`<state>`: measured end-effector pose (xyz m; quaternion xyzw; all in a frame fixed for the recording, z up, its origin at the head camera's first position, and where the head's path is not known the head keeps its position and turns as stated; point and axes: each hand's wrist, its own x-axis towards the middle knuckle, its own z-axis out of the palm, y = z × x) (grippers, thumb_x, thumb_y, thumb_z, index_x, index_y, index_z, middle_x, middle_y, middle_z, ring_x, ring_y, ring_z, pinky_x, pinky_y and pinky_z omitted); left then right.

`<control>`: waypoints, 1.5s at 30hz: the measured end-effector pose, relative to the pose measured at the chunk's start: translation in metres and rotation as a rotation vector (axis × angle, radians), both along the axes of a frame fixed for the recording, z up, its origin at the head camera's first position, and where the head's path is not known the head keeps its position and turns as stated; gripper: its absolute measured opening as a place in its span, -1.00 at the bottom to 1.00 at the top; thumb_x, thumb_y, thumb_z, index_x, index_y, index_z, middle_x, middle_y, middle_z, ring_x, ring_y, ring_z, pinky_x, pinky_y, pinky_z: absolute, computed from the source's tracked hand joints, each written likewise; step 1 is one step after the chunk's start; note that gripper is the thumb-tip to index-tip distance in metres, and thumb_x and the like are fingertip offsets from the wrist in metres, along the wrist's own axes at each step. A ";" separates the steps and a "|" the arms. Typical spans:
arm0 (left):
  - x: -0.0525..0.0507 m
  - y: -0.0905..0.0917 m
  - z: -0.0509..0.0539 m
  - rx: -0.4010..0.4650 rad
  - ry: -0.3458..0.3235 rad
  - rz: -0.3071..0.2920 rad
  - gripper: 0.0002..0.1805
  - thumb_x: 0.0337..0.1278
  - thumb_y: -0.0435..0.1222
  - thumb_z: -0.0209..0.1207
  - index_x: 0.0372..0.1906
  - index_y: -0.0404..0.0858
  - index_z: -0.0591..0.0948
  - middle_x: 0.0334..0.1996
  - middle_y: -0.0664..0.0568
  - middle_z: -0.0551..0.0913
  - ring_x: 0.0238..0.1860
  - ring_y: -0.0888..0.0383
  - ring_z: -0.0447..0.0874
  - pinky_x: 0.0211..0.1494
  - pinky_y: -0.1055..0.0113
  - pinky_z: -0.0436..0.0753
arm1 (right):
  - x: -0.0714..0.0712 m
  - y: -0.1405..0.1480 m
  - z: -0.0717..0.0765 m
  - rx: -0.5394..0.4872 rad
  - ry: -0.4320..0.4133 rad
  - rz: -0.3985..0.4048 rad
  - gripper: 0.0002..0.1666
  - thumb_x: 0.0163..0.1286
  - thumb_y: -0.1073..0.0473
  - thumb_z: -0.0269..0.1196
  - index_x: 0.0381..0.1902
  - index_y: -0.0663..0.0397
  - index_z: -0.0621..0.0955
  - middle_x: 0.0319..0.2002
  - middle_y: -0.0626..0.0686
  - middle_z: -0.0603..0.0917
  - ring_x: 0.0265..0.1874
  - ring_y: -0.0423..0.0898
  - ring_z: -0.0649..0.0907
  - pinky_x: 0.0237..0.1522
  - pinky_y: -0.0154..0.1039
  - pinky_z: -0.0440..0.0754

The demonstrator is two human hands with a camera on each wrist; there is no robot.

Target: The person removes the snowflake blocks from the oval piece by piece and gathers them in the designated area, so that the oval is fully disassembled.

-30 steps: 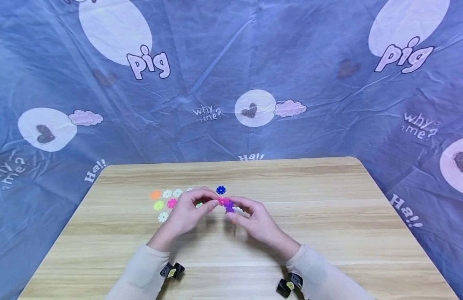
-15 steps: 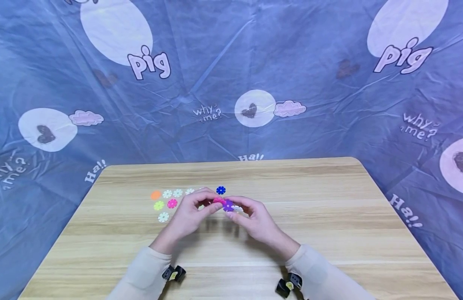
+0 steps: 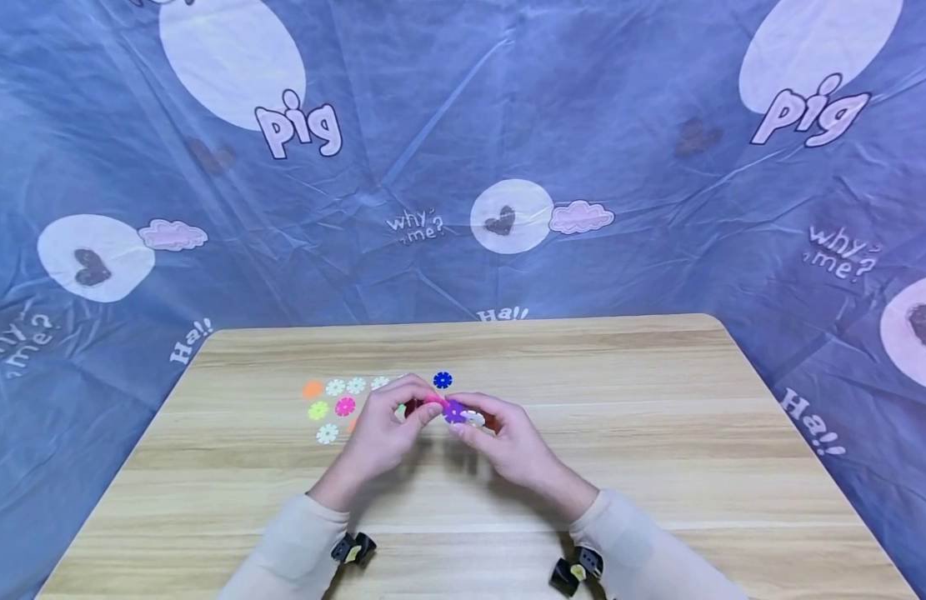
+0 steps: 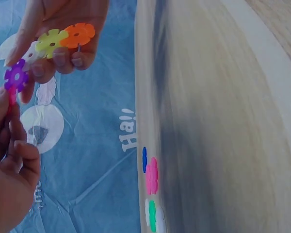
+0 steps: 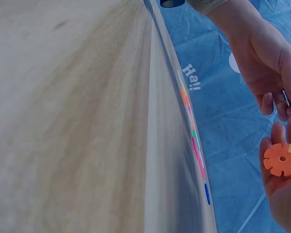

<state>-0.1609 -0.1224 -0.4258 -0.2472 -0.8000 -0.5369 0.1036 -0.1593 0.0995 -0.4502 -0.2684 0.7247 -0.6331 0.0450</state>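
My left hand [image 3: 380, 427] pinches a pink snowflake disc [image 4: 12, 96] between thumb and fingertips, above the table. My right hand [image 3: 513, 435] holds a chain of interlocking discs. In the left wrist view the chain runs from an orange disc [image 4: 86, 34] through a yellow disc [image 4: 52, 36] and a white disc [image 4: 33, 54] to a purple disc [image 4: 16, 76]. The pink disc meets the purple one edge to edge; whether their slots are engaged I cannot tell. Curled right fingers lie behind the chain.
Loose discs lie left of centre on the wooden table [image 3: 658, 450]: orange [image 3: 312, 389], yellow-green [image 3: 317, 410], pink [image 3: 345, 407] and several white [image 3: 327, 433]. A blue disc [image 3: 442, 380] lies beyond the hands. My left hand partly covers others. A printed blue cloth [image 3: 432, 275] hangs behind.
The purple disc has turned more face-on to the head camera and shifted slightly left. My left hand has edged right, still pinching the pink disc; the right hand stays nearly in place.
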 end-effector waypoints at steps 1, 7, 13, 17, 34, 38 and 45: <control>0.000 0.001 0.000 -0.003 0.016 0.004 -0.94 0.35 -0.42 0.39 -0.20 -0.22 0.81 -0.25 0.03 0.81 -0.36 0.27 0.56 -0.29 0.41 0.58 | 0.000 0.000 0.000 -0.002 0.005 0.000 -0.52 0.53 0.31 0.34 0.37 0.24 0.63 0.22 0.28 0.75 -0.09 -0.20 0.77 -0.06 -0.29 0.81; 0.000 0.005 0.000 -0.091 0.042 0.017 -0.91 0.39 -0.46 0.33 -0.22 -0.21 0.72 -0.28 0.07 0.74 -0.33 0.30 0.52 -0.23 0.39 0.59 | 0.000 0.001 -0.001 -0.008 0.023 0.007 -0.53 0.49 0.37 0.34 0.32 0.31 0.64 0.17 0.30 0.76 0.00 -0.29 0.73 0.06 -0.31 0.78; 0.001 0.007 0.001 -0.165 0.029 0.026 -0.88 0.44 -0.48 0.25 -0.21 -0.20 0.68 -0.30 0.12 0.65 -0.30 0.29 0.50 -0.15 0.36 0.63 | 0.000 0.002 -0.001 -0.013 0.025 0.014 -0.56 0.51 0.36 0.34 0.30 0.34 0.64 0.13 0.32 0.76 0.00 -0.25 0.71 0.02 -0.34 0.76; 0.000 0.006 0.000 -0.135 -0.026 0.042 -0.90 0.45 -0.44 0.28 -0.16 -0.18 0.72 -0.33 0.12 0.63 -0.32 0.26 0.48 -0.20 0.38 0.58 | 0.000 0.003 -0.001 -0.001 0.002 -0.005 -0.54 0.52 0.30 0.36 0.33 0.29 0.64 0.14 0.30 0.76 -0.07 -0.23 0.74 -0.04 -0.31 0.80; -0.018 -0.007 0.002 -0.273 -0.271 0.123 -0.80 0.59 -0.29 0.20 0.05 -0.14 0.81 -0.01 0.03 0.81 0.05 0.03 0.77 0.30 0.01 0.69 | -0.001 0.005 -0.001 0.008 -0.025 -0.061 -0.51 0.49 0.32 0.38 0.33 0.31 0.63 0.10 0.30 0.76 -0.09 -0.27 0.74 -0.07 -0.32 0.79; -0.025 -0.004 -0.001 -0.341 -0.325 0.192 -0.86 0.51 -0.28 0.30 -0.04 -0.10 0.84 -0.12 0.06 0.82 -0.21 0.16 0.76 -0.01 0.14 0.77 | -0.001 0.005 -0.002 0.011 -0.028 -0.058 -0.50 0.49 0.33 0.37 0.34 0.36 0.61 0.11 0.31 0.76 -0.09 -0.27 0.74 -0.06 -0.33 0.79; -0.037 0.003 -0.003 -0.387 -0.404 0.218 -0.90 0.40 -0.34 0.37 -0.09 -0.16 0.82 -0.30 0.04 0.79 -0.41 0.19 0.65 -0.32 0.31 0.67 | -0.002 0.004 -0.003 -0.001 -0.026 -0.039 -0.50 0.48 0.35 0.36 0.33 0.39 0.60 0.13 0.34 0.74 -0.08 -0.27 0.74 -0.04 -0.32 0.79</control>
